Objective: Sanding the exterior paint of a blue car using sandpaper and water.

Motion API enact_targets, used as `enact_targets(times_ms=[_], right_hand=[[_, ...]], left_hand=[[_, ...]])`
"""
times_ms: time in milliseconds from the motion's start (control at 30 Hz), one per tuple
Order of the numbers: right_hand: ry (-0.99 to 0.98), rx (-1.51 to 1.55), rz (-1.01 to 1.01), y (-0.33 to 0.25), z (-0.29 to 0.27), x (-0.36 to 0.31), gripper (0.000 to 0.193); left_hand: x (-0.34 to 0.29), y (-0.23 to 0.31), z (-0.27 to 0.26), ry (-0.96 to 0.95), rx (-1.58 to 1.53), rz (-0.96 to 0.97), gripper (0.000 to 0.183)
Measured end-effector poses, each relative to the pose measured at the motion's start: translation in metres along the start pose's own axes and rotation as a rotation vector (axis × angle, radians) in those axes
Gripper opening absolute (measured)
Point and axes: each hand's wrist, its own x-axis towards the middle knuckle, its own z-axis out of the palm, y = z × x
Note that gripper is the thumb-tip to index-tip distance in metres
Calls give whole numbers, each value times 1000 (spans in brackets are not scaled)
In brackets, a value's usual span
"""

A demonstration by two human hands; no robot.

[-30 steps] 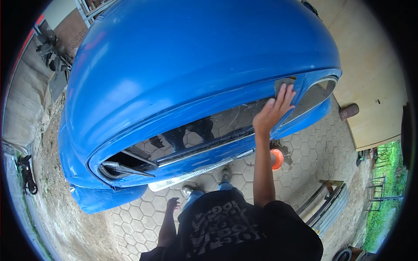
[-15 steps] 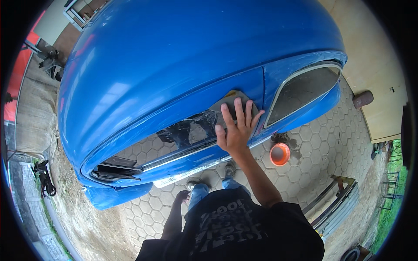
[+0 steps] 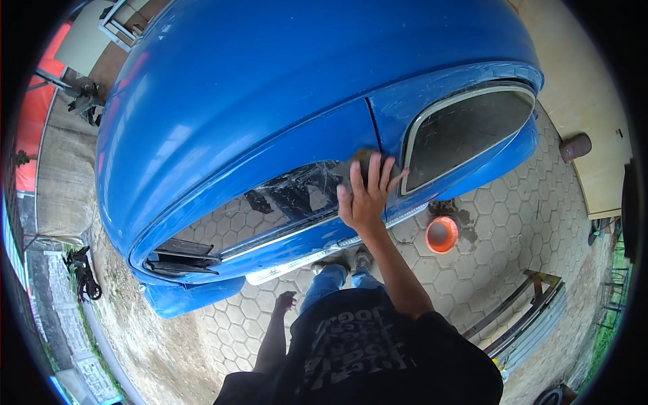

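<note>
My right hand [image 3: 368, 196] lies with spread fingers over a grey sheet of sandpaper [image 3: 347, 174], holding it flat against the blue car [image 3: 283, 94]. Hand and sheet sit by the rear end of the front side window [image 3: 270, 202], over the seam before the rear side window [image 3: 472, 135]. Most of the sheet is hidden under the fingers; a brownish patch shows at its upper edge. Down at my side hangs my left hand [image 3: 286, 301], away from the car, fingers loosely apart and nothing visible in it.
An orange bucket [image 3: 442, 235] with cloudy liquid stands on hexagonal paving [image 3: 486, 270], beside a wet patch. Metal bars and panels [image 3: 526, 317] lie at the lower right. A tan wall [image 3: 580, 74] rises at the right, with a brown cylinder [image 3: 575, 146] near it.
My right hand and the sandpaper have slid rearward along the car, to the right, onto the door seam. My view has shifted slightly; my left hand still hangs down.
</note>
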Motion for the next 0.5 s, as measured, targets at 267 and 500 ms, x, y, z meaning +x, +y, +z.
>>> enact_targets(times_ms=[267, 500], right_hand=[[-29, -138, -37, 41, 13, -62, 47], [14, -26, 81, 7, -4, 22, 53]], left_hand=[[-8, -4, 1, 38, 118, -277, 33], [-3, 15, 4, -3, 204, -160, 32]])
